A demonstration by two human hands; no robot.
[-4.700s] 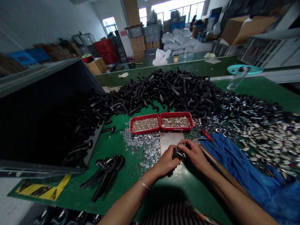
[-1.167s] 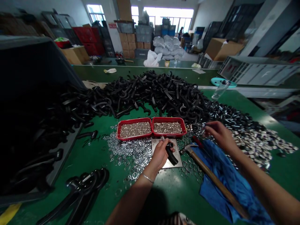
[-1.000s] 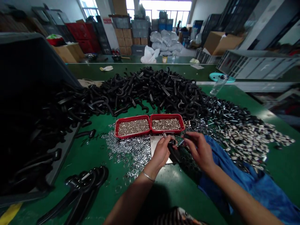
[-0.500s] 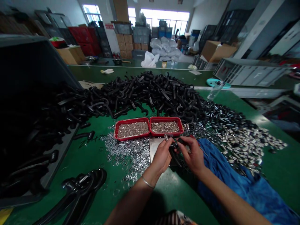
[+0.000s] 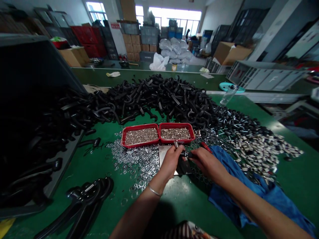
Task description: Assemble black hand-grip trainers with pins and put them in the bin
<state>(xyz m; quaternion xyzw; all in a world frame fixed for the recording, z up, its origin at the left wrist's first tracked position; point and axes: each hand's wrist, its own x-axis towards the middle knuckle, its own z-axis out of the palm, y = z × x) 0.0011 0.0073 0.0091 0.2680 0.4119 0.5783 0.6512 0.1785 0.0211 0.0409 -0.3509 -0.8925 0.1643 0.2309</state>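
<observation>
My left hand [image 5: 170,161] is closed around a black curved handle part [image 5: 182,159] with a small metal pin sticking up at its top. My right hand [image 5: 205,162] is pinched against the same part from the right, fingers pressed on a small piece I cannot make out. Both hands hover over a grey metal plate [image 5: 163,152] lying on the green table [image 5: 104,159]. Just beyond stand two red trays [image 5: 158,133] filled with small silver pieces. Loose silver washers [image 5: 136,161] are scattered left of the plate.
A large heap of black curved parts [image 5: 159,96] fills the table's far side. Silver and black sleeves [image 5: 256,142] spread to the right, beside a blue cloth [image 5: 246,189]. A dark bin [image 5: 32,109] stands left; assembled black handles [image 5: 84,202] lie near left.
My right hand came back from the sleeve pile on the right and joined my left hand on the black part. The hammer on the blue cloth is no longer in sight.
</observation>
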